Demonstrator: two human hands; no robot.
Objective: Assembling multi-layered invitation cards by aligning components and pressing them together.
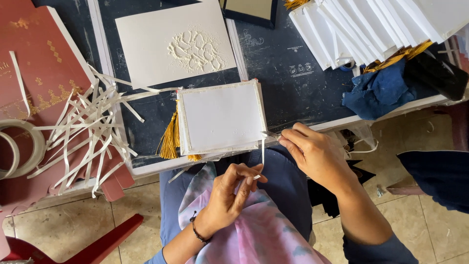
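The left hand sits below the near edge of the surface, over the person's lap, with its fingers pinched on the lower end of a thin white strip. The strip runs straight up from that pinch to the near right corner of a white card stack. The right hand is just beside that same corner, its fingers closed on the strip's upper end where it meets the stack's right edge.

The card stack lies flat at the near edge of the surface, its lower edge slightly overhanging. A gold tassel hangs out from its left side, touching the stack.

To the left, a loose heap of peeled white strips spreads across the surface's left part and onto a red-brown folder; a few reach close to the stack's upper left corner. A tape roll lies at the far left edge. Behind the stack, towards the far edge, is a white embossed card, well apart from the hands. At the far right corner, fanned white cards rest above a blue cloth.

Open room lies on the dark surface right of the stack, between it and the cloth, and below the near edge around the hands.
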